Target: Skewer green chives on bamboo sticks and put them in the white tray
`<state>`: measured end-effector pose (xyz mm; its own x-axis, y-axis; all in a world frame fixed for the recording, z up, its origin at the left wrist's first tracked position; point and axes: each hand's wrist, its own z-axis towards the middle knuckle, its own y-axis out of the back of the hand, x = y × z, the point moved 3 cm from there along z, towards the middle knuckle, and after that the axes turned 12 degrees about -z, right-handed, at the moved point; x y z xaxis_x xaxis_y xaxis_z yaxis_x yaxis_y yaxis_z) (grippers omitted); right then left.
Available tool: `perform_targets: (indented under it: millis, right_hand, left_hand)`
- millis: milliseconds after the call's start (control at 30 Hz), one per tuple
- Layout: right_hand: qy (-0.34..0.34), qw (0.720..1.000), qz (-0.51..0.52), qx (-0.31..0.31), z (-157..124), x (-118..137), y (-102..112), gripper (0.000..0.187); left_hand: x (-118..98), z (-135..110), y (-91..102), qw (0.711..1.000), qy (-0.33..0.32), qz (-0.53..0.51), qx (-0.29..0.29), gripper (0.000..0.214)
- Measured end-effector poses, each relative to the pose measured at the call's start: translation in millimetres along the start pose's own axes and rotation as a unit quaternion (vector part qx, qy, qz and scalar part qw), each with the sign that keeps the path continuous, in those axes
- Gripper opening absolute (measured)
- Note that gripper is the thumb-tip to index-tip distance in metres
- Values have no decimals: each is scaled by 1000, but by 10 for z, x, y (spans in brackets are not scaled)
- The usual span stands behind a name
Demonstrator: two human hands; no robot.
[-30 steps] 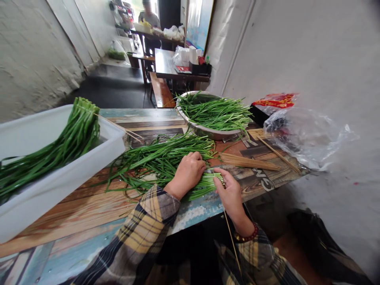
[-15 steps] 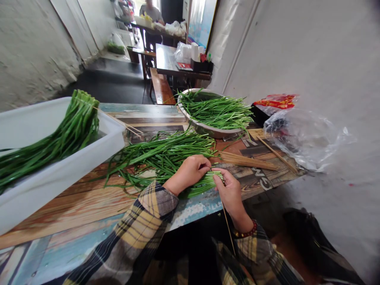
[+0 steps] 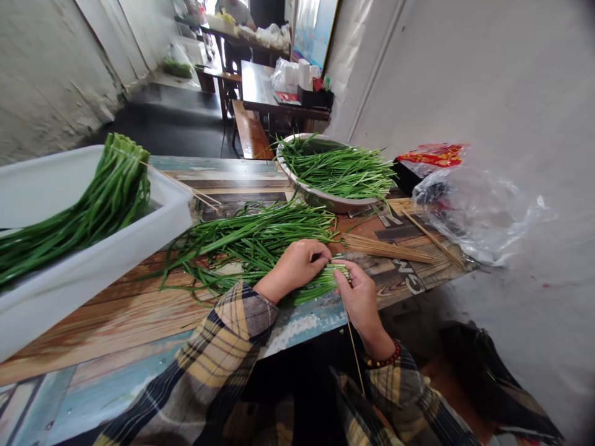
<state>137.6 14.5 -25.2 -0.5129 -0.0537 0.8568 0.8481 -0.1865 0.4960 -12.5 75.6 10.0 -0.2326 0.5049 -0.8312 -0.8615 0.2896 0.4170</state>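
Note:
My left hand (image 3: 301,263) is closed in a pinch at the pale cut ends of a small row of garlic chives (image 3: 316,288) near the table's front edge. Facing it, my right hand (image 3: 360,294) is closed around the same ends, thumb and forefinger pressed together. A thin bamboo skewer (image 3: 353,347) runs from under my right hand down past the table edge toward my lap; its upper end is hidden by the fingers. Behind my hands lies a loose pile of chives (image 3: 260,232) on the table. Several bamboo skewers (image 3: 388,249) lie to the right of it.
A white tub (image 3: 153,232) on the left holds skewered chives (image 3: 109,179). A metal bowl (image 3: 325,199) of chives (image 3: 339,170) stands at the back. Clear plastic bags (image 3: 483,214) lie at the right by the wall. Farther off are another table (image 3: 258,87) and a person (image 3: 235,12).
The view has shifted slightly, so the scene sits a little higher in the picture. Both hands keep nearly the same pinch at the chive ends.

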Motion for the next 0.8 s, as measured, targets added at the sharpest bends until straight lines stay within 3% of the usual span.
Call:
perform_targets:
  millis: [167, 800]
  right_hand:
    - [-6, 1000, 14, -5, 0, -11, -4, 27]
    - [-17, 998, 63, -7, 9, -19, -20, 25]
  left_hand:
    - [18, -12, -5, 999, 34, -32, 0, 15]
    - [-24, 3, 20, 998, 24, -58, 2, 15]
